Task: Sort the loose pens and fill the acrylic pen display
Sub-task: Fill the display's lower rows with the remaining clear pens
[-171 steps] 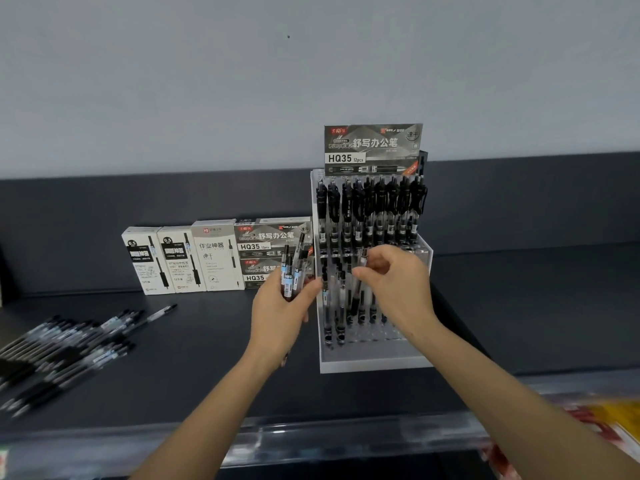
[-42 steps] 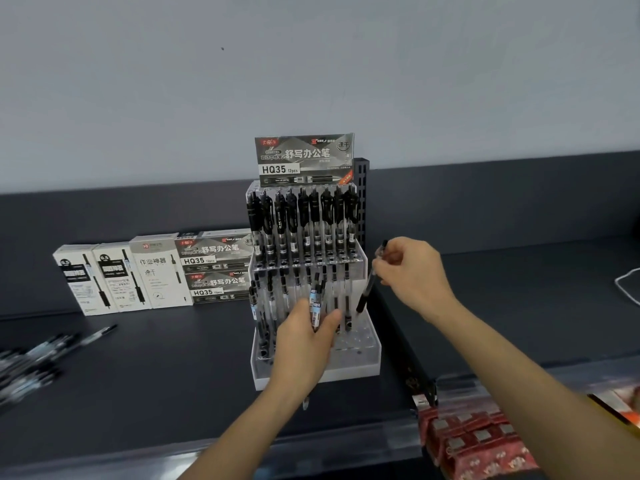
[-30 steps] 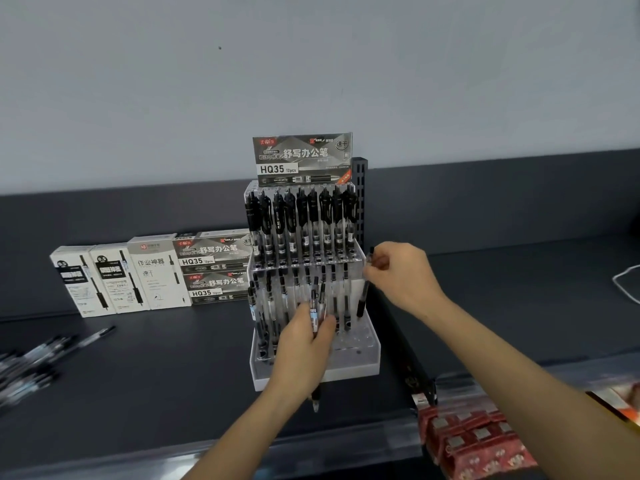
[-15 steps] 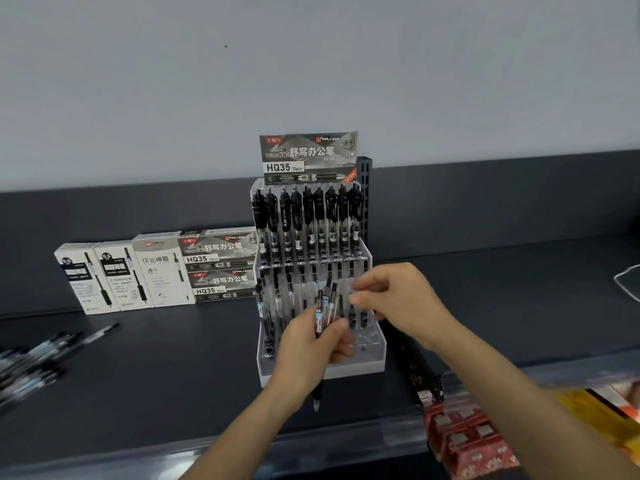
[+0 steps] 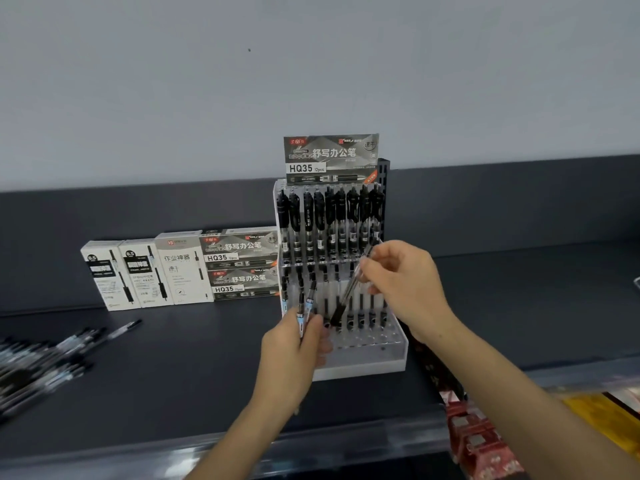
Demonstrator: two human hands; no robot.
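Note:
The tiered acrylic pen display stands on the dark shelf, its top row full of black pens and its middle row holding several more. My right hand pinches one clear pen with a black grip, tilted, its tip down over the middle row. My left hand grips a small bunch of pens upright in front of the display's left side. A pile of loose pens lies at the far left of the shelf.
White pen boxes and two stacked grey HQ35 boxes line the shelf's back wall, left of the display. Another HQ35 box sits on top of the display. Red packets hang below the shelf edge at right.
My right hand placed a pen at the display's right side, came to the bunch in my left hand, and now holds another pen raised over the middle row.

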